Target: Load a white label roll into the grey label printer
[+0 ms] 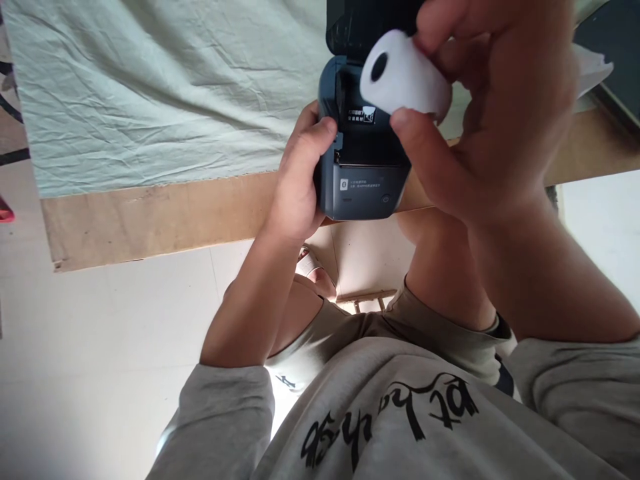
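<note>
Pale floor tiles (125, 327) show beyond the cloth-covered table (165, 217); the left hand (300, 173) clasps a dark device (365, 188), the right hand (505, 113) pinching a white roll (415, 77) over its compartment (370, 145).

Right grip (510, 120): white roll (411, 77); left grip (299, 170): printer (363, 190)

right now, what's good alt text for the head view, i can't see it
A person's right-hand grip holds a white roll close to an open dark device, which the left-hand grip holds by its side. Pale green cloth lies on a wooden surface.
</note>
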Tool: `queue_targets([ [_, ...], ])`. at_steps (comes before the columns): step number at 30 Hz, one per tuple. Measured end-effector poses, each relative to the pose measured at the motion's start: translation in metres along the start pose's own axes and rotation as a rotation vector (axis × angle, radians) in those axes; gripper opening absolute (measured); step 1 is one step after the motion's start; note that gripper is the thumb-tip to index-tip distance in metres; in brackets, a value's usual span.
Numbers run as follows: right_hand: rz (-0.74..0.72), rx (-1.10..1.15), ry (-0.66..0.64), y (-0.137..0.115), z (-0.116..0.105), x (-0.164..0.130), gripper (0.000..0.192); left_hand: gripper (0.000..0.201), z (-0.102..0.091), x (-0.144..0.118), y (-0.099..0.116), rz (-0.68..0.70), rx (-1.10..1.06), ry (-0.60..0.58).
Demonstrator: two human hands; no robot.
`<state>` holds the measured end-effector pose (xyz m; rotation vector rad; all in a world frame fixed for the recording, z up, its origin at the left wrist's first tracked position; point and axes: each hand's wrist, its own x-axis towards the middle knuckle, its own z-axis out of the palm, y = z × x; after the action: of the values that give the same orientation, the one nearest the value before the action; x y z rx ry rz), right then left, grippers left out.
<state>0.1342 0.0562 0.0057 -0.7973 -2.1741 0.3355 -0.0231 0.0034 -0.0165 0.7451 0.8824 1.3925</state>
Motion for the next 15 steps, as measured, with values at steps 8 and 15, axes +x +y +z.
queue_targets([
  [8,-0.046,-0.159,-0.065,-0.006,-0.002,0.002,0.012,0.012,0.008,-0.003,0.006,-0.027,0.024,0.068],
  [15,-0.165,-0.084,0.004,-0.009,-0.003,-0.024,0.010,0.021,0.006,-0.003,-0.001,0.112,0.074,-0.028],
])
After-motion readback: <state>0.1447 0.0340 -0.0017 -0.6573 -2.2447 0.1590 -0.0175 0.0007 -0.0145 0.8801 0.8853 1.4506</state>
